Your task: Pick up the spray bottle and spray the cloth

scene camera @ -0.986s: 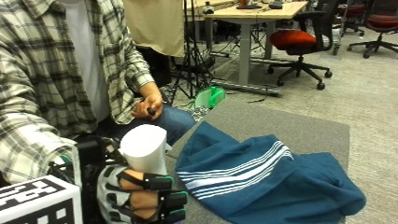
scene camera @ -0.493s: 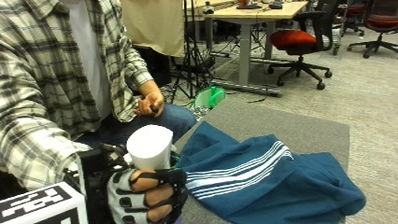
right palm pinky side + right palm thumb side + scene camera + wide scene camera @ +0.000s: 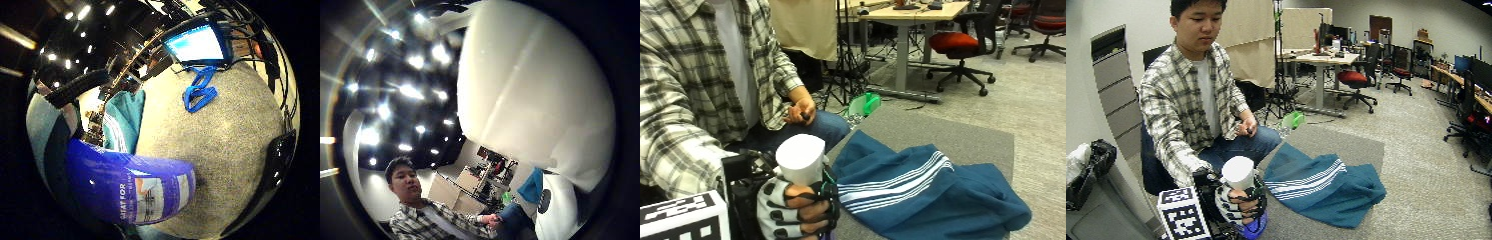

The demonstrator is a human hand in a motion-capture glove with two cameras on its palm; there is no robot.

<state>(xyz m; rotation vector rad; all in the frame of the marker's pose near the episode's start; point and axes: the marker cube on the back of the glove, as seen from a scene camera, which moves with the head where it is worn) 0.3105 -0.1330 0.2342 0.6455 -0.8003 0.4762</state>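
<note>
Hidden parts
We lose the bottle's [image 3: 800, 159] nozzle; the grip [image 3: 794, 213] covers its middle, the frame cuts its base.

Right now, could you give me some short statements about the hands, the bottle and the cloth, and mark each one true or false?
1. The gloved right hand grips the spray bottle. True.
2. The cloth is red with black dots. False: it is blue with white stripes.
3. The cloth lies on the grey table. True.
4. The bare left hand presses on the cloth. False: it rests on the person's lap, apart from the cloth.
5. The bottle lies flat on the cloth. False: it is held upright beside the cloth.
</note>
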